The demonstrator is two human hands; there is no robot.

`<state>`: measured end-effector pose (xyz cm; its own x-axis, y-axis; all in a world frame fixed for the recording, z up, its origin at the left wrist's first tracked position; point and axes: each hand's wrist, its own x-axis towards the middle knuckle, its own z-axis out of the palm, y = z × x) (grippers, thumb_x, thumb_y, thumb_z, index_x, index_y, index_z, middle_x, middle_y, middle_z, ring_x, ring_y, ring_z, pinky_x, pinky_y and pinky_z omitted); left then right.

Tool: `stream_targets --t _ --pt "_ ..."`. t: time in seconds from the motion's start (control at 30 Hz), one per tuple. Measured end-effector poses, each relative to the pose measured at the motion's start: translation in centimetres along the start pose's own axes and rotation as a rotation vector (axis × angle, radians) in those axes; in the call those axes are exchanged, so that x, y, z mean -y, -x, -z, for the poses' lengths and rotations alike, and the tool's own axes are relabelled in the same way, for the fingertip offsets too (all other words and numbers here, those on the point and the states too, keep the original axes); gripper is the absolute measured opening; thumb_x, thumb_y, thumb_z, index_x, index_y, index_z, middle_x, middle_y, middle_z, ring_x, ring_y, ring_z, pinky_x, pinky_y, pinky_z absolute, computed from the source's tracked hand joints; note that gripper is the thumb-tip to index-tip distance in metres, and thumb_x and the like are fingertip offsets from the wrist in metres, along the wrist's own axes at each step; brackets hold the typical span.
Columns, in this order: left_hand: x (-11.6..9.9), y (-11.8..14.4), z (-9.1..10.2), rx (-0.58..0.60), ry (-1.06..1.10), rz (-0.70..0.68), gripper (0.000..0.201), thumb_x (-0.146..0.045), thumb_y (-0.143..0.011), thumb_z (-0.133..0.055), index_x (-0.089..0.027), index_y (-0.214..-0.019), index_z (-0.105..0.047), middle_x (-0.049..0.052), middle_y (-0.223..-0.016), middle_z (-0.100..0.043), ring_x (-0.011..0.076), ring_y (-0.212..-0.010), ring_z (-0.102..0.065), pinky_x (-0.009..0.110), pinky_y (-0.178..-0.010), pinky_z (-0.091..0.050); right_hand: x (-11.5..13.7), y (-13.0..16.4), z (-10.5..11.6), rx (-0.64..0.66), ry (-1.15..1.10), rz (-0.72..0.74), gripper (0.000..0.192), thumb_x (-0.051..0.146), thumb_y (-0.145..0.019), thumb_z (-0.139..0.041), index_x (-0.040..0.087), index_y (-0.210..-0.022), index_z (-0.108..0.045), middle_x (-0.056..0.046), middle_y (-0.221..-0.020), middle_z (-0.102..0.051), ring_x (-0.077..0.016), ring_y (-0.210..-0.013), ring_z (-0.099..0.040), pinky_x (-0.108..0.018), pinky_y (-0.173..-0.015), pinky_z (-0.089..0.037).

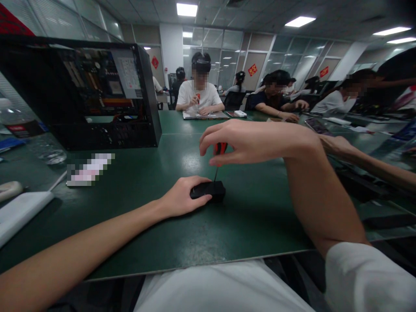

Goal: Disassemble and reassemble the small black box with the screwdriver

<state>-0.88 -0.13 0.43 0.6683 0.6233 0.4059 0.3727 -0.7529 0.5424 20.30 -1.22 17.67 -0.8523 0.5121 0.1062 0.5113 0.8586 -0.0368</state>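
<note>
On the green table (208, 242), my left hand (182, 197) is closed around a small black box-shaped thing (218, 191), thumb in front and fingers behind. I cannot make out what kind of thing it is. Above it, my right hand (242, 141) grips a screwdriver by its red and black handle (221, 149). The thin shaft (216, 174) points down, slightly tilted, and its tip meets the top of the black thing near its right part. Fingers of my right hand hide some of the handle.
A black computer case (149, 99) with bare internals stands at the back left. Left of it are a plastic bottle (48, 145) and a white slab-like device (24, 212). A person (199, 93) sits across; another person's arm (344, 149) reaches in at right.
</note>
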Motion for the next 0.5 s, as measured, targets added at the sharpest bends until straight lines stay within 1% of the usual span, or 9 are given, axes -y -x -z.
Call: stream_targets --t 0.07,0.1,0.2,0.27,0.33,0.37,0.43,0.5 --pt "0.0 0.0 0.0 0.001 -0.001 0.001 0.035 -0.031 -0.089 -0.071 -0.017 -0.121 -0.070 0.008 -0.109 -0.078 0.0235 -0.095 -0.073 0.033 -0.087 -0.056 0.1 0.1 -0.1 -0.011 0.052 -0.049 0.023 0.020 -0.094 -0.055 0.019 -0.107 -0.074 -0.006 -0.106 -0.074 -0.0183 -0.089 -0.065 -0.030 -0.079 -0.045" --pt "0.0 0.0 0.0 0.002 -0.003 0.001 0.035 -0.031 -0.089 -0.071 -0.017 -0.121 -0.070 0.008 -0.109 -0.078 0.0234 -0.095 -0.073 0.033 -0.087 -0.056 0.1 0.1 -0.1 -0.004 0.069 -0.063 0.025 0.017 -0.093 -0.053 0.019 -0.106 -0.074 -0.006 -0.104 -0.074 -0.0182 -0.089 -0.064 -0.030 -0.078 -0.044" --pt "0.1 0.0 0.0 0.005 -0.008 -0.007 0.035 -0.032 -0.089 -0.070 -0.017 -0.121 -0.070 0.008 -0.110 -0.077 0.0235 -0.095 -0.073 0.033 -0.087 -0.056 0.4 0.5 0.1 0.044 0.072 -0.035 0.031 0.006 -0.086 -0.054 0.020 -0.105 -0.074 -0.006 -0.113 -0.072 -0.0182 -0.093 -0.064 -0.028 -0.077 -0.044" --pt "0.1 0.1 0.0 0.012 -0.009 -0.005 0.035 -0.032 -0.090 -0.070 -0.017 -0.121 -0.070 0.007 -0.110 -0.077 0.0234 -0.096 -0.073 0.033 -0.087 -0.055 0.7 0.8 0.1 0.058 0.061 0.005 0.032 0.005 -0.082 -0.056 0.020 -0.104 -0.073 -0.006 -0.120 -0.070 -0.0189 -0.098 -0.064 -0.028 -0.078 -0.045" --pt "0.1 0.1 0.1 0.021 -0.009 0.005 0.035 -0.032 -0.089 -0.070 -0.016 -0.121 -0.070 0.007 -0.111 -0.077 0.0234 -0.097 -0.072 0.032 -0.087 -0.055 1.0 0.9 0.0 0.037 0.071 0.009 0.028 0.009 -0.083 -0.059 0.019 -0.105 -0.073 -0.007 -0.118 -0.069 -0.0197 -0.098 -0.064 -0.029 -0.079 -0.045" --pt "0.1 0.1 0.1 0.025 -0.007 0.012 0.036 -0.031 -0.089 -0.070 -0.016 -0.122 -0.070 0.008 -0.112 -0.077 0.0235 -0.098 -0.072 0.032 -0.088 -0.055 1.1 0.8 -0.1 0.024 0.085 -0.011 0.024 0.013 -0.085 -0.061 0.018 -0.106 -0.073 -0.008 -0.114 -0.070 -0.0199 -0.096 -0.064 -0.029 -0.077 -0.045" --pt "0.0 0.0 0.1 0.030 -0.004 0.020 0.037 -0.031 -0.090 -0.069 -0.015 -0.123 -0.069 0.008 -0.112 -0.077 0.0233 -0.099 -0.072 0.032 -0.088 -0.054 1.2 0.6 -0.2 0.014 0.123 -0.082 0.018 0.022 -0.089 -0.062 0.018 -0.103 -0.073 -0.008 -0.103 -0.071 -0.0192 -0.087 -0.064 -0.029 -0.072 -0.043" --pt "0.0 0.0 0.1 0.031 -0.006 0.020 0.036 -0.031 -0.090 -0.069 -0.015 -0.122 -0.069 0.007 -0.111 -0.077 0.0229 -0.097 -0.072 0.032 -0.088 -0.054 1.1 0.4 -0.3 0.025 0.147 -0.155 0.017 0.025 -0.093 -0.059 0.018 -0.098 -0.073 -0.007 -0.092 -0.072 -0.0178 -0.079 -0.062 -0.029 -0.068 -0.041"
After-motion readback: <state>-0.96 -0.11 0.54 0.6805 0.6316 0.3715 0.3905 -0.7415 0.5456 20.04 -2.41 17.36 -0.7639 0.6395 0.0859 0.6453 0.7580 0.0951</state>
